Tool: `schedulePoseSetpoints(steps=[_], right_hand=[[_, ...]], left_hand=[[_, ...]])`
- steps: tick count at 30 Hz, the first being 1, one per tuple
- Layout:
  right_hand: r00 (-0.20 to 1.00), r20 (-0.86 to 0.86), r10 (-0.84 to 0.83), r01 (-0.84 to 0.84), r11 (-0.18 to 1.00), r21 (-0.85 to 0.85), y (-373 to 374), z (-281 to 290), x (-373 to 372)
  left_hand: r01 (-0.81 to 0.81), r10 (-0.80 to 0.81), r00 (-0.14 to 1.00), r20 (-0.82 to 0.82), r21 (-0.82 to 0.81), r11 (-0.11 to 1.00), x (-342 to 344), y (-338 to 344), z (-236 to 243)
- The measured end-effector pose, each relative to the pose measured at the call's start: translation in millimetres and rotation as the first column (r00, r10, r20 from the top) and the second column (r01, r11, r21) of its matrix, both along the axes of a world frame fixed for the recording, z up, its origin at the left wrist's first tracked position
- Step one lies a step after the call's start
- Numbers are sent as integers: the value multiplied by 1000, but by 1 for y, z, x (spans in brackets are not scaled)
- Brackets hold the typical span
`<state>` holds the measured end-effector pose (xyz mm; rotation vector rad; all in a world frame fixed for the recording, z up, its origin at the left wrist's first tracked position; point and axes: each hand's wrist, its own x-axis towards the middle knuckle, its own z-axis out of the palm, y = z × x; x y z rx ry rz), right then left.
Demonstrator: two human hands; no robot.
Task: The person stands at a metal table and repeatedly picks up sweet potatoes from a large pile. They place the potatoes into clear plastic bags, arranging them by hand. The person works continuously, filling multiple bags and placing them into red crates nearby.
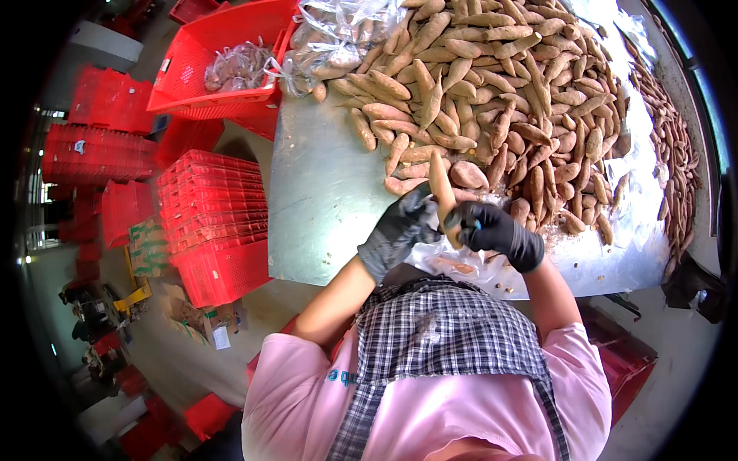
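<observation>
Head view: we are standing at a metal counter (315, 200) that is carrying a heap of brown tubers (530, 100), and we are working at the near side of that heap. Our gloved right hand (500, 230) is curling its fingers around the lower end of a long, pale tuber (442, 188), and a small blue thing (478, 224) is showing among them, too small for us to identify. Our gloved left hand (403, 223) is bending its fingers beside the same tuber; we cannot tell whether they are gripping it. The pale tuber is pointing its upper tip toward the heap. Clear plastic bags (338, 46) are resting against the heap's left side, and beyond them a red crate (173, 73) is holding bagged tubers (238, 67). Stacked red crates (215, 207) are standing left of the heap, and reddish tubers (676, 161) are lying to its right.
</observation>
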<state>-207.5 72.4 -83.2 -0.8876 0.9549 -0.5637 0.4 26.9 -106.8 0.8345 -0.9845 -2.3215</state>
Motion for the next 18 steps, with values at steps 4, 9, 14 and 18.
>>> schedulePoseSetpoints(steps=[4,9,14,18], right_hand=[[990,-104,-95,32,872,-489,40,-45,1],[928,-219,-302,131,815,-565,75,-43,-7],[933,-349,-90,-80,893,-443,88,12,-42],[753,-656,57,-431,796,-425,87,-6,-20]], left_hand=[[-17,76,953,292,-199,980,-22,20,3],[-40,41,999,16,-80,996,-22,30,1],[31,-23,989,-145,49,998,16,22,37],[142,-117,972,-202,111,984,24,33,35]])
